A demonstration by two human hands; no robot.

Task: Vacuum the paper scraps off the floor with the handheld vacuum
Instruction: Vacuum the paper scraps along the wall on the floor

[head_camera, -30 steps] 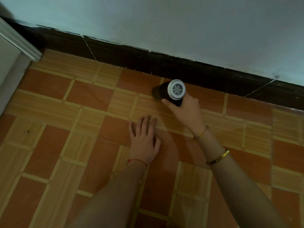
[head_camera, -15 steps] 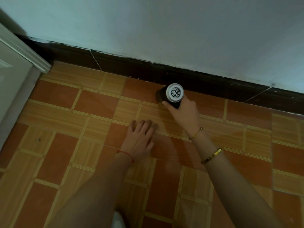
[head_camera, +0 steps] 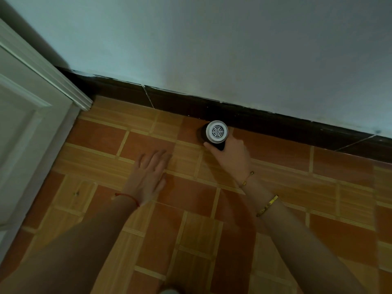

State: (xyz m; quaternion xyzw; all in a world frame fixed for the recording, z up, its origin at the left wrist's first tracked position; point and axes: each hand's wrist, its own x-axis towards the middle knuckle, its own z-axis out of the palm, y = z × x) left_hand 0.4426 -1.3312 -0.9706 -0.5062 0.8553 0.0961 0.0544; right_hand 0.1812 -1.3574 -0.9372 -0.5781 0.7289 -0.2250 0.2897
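Right hand (head_camera: 231, 153) clamped on our handheld vacuum (head_camera: 215, 133), nose down by the baseboard (head_camera: 275, 124); left hand (head_camera: 148, 177) flat, fingers spread on the floor (head_camera: 318, 187), likely bracing. No scraps visible.

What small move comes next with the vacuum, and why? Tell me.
Probably sweep the handheld vacuum sideways along the dark baseboard. The right hand holds it nose-down beside that baseboard, no scraps show on the tiles nearby, and the left hand rests flat on the floor.
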